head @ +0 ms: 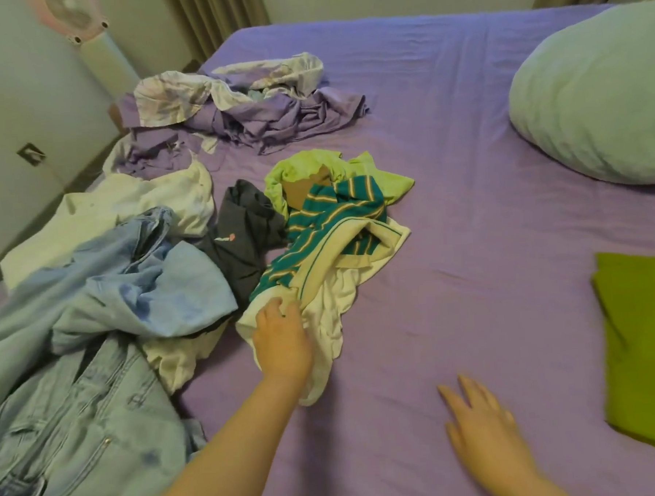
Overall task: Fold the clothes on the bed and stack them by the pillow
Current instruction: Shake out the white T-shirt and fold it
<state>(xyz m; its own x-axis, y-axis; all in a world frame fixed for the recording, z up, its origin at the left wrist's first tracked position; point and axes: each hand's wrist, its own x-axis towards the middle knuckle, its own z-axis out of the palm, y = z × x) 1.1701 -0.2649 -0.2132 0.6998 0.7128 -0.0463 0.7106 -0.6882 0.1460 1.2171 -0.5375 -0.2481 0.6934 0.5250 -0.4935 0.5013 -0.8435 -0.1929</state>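
Barely begun: one folded green garment [642, 349] lies below the pillow [591, 93]; left hand [281, 341] grips the striped shirt [329, 232], right hand [479, 429] spread flat, pile unfolded.

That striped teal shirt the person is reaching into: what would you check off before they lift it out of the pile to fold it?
1. Grip: left hand is curled into the hem of the striped teal shirt: ok.
2. Shirt free of neighbours: it lies tangled with the lime green garment and touches the dark grey garment: not ok.
3. Second hand ready: right hand is open, fingers spread above the sheet: ok.
4. Folding space: bare purple sheet right of the pile: ok.
5. Stacking spot: folded green garment lies near the pillow: ok.
6. Anything caught underneath the shirt: cannot tell.
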